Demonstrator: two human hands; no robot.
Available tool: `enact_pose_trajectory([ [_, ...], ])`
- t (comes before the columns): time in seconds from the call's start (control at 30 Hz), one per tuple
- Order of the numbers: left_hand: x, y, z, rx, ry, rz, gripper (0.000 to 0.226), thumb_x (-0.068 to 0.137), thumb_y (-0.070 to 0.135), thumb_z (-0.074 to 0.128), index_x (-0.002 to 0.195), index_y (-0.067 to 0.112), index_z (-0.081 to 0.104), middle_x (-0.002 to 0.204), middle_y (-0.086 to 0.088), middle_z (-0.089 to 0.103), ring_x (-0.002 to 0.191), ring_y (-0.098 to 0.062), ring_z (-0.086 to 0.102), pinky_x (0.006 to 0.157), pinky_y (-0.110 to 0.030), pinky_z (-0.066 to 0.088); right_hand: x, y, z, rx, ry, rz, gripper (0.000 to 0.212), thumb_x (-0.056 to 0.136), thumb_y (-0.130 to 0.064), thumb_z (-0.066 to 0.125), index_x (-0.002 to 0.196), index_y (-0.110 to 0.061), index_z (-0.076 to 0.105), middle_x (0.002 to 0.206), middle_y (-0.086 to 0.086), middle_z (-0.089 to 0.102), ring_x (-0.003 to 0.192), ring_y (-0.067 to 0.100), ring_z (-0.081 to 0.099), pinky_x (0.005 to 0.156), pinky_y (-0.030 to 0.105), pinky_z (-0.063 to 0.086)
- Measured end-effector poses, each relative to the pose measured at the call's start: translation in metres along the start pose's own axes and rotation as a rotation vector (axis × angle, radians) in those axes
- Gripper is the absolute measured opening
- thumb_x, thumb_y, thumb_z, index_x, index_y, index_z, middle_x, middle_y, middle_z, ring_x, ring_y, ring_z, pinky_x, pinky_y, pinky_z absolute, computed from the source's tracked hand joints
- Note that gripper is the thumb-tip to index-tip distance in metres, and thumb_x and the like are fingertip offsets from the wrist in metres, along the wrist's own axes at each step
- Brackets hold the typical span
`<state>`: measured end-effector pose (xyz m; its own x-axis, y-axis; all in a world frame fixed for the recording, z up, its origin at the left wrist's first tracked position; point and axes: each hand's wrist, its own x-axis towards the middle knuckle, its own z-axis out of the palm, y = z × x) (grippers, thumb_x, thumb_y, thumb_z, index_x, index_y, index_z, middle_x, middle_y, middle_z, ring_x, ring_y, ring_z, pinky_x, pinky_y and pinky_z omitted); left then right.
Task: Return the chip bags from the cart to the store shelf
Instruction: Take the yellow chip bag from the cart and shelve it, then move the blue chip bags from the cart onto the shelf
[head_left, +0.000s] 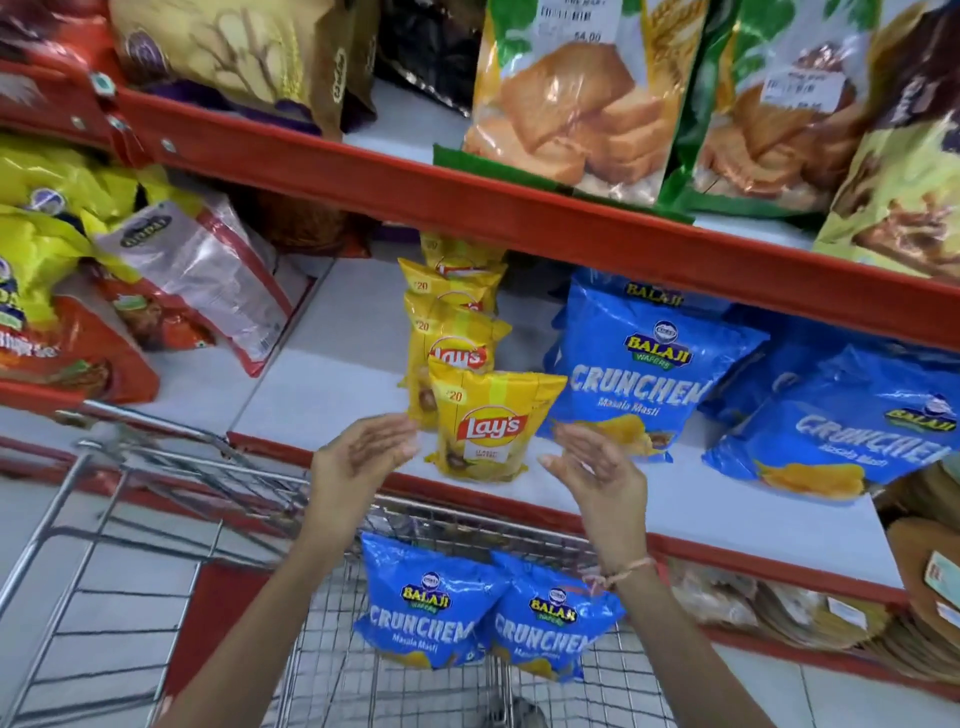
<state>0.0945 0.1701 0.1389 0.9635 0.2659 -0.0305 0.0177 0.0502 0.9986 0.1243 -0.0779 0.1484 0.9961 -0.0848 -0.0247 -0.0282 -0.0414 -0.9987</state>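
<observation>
A yellow Lay's bag (491, 423) stands upright at the front of the white shelf (332, 374), heading a row of more yellow Lay's bags (454, 332) behind it. My left hand (363, 449) is open just left of the front bag, fingertips near its edge. My right hand (589, 457) is open just right of it, not touching. Neither hand holds anything. Two blue Balaji Crunchem bags (431, 603) (545, 618) lie in the wire cart (156, 519) below my wrists.
Blue Crunchem bags (644, 369) fill the shelf to the right. Yellow, orange and clear snack packs (197, 280) lean at the left. A red shelf edge (519, 208) overhangs above, carrying rusk packs (566, 104). Flat round breads (924, 566) sit at the lower right.
</observation>
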Motion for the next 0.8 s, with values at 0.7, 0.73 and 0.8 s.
enact_pose_trajectory([
  [0.7,-0.036,-0.151,-0.047,1.061,-0.283,-0.147,0.048,0.066,0.001,0.076,0.111,0.012,0.063,0.114,-0.011,0.063,0.109,-0.033,0.054,0.089,-0.041,0.047,-0.064,0.163,0.013,-0.868,-0.380,0.387,0.024,0.079,-0.012,0.072,0.103,-0.014,0.071,0.098,0.004,0.075,0.066,-0.002,0.057,0.067,0.002,0.042],
  [0.73,-0.039,-0.152,-0.050,1.048,-0.289,-0.171,0.040,0.066,0.003,0.077,0.104,0.009,0.066,0.108,-0.011,0.065,0.105,-0.032,0.056,0.087,-0.039,0.048,-0.070,0.164,0.012,-0.858,-0.369,0.386,0.020,0.080,-0.010,0.071,0.099,-0.013,0.072,0.094,0.005,0.076,0.059,-0.011,0.053,0.063,-0.003,0.040],
  [0.8,-0.049,-0.152,-0.056,0.987,-0.261,-0.222,0.024,0.068,0.005,0.077,0.092,0.006,0.070,0.097,-0.012,0.067,0.094,-0.029,0.059,0.078,-0.027,0.047,-0.080,0.162,0.010,-0.860,-0.348,0.355,0.013,0.080,-0.008,0.070,0.091,-0.012,0.075,0.083,0.003,0.076,0.048,-0.014,0.053,0.058,-0.004,0.038],
])
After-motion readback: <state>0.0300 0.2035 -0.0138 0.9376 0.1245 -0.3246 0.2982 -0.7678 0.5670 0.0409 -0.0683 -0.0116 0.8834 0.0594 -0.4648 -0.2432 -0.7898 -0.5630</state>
